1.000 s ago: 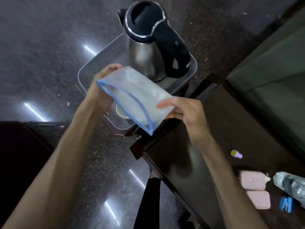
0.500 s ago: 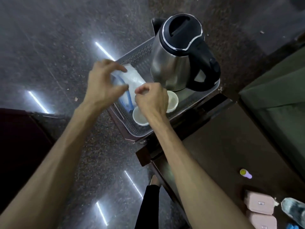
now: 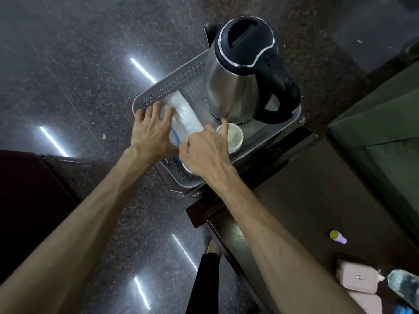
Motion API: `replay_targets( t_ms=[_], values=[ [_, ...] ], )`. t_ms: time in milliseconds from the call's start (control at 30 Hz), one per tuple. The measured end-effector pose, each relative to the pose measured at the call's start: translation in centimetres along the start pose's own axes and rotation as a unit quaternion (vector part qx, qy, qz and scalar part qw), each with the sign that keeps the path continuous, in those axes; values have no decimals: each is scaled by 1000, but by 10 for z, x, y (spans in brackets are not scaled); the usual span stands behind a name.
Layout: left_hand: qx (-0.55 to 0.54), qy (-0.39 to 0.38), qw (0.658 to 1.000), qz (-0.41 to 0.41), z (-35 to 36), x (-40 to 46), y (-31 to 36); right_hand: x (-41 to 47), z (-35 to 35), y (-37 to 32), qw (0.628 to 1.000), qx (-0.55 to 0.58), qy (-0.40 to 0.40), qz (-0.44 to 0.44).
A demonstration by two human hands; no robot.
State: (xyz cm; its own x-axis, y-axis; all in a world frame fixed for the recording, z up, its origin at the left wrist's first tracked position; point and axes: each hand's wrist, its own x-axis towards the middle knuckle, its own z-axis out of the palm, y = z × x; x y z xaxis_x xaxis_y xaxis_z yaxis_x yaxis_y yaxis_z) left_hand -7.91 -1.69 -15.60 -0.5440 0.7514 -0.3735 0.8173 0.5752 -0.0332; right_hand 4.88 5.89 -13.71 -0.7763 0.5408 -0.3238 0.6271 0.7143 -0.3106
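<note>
We are at the step of laying the bag (image 3: 188, 118) down in the tray (image 3: 174, 83). It lies on the tray floor along the left wall, between that wall and the kettle (image 3: 233, 87), with its blue edge toward us. Our left hand (image 3: 152, 134) rests on the near-left part of the bag with the fingers spread and nearly straight, so it presses the bag and does not grip it. Our right hand (image 3: 205, 152) is at the near end of the bag. Its index finger points straight toward the kettle base, beside the rim of a cup (image 3: 234, 135). The other fingers are hidden under the hand, so we cannot tell if they pinch the bag edge or are only curled. We judge that the placing is almost done, and the next move asks only to let go and lift both hands up and back toward us. The room is narrow: the kettle stands just beside the bag, the cup is very near the right hand, and a second cup (image 3: 186, 167) sits partly under it. The tray fills its small stand (image 3: 181, 189) almost to the edges, with the floor directly beyond on the left, so a hard push there could shift it. The free space is above and toward us.
</note>
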Motion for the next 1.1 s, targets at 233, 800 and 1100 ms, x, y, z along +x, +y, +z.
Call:
replay_targets(
  t_ms=[233,800,1100],
  values=[
    [-40,-29,999,-17,-24,-6,21,-12,-20,18,987,139,75,5],
    [-386,79,908,144,16,-115,255,-195,14,192,838,396,258,274],
    [-298,-81,921,238,90,-192,377,-344,76,272,780,310,272,471]
  ],
)
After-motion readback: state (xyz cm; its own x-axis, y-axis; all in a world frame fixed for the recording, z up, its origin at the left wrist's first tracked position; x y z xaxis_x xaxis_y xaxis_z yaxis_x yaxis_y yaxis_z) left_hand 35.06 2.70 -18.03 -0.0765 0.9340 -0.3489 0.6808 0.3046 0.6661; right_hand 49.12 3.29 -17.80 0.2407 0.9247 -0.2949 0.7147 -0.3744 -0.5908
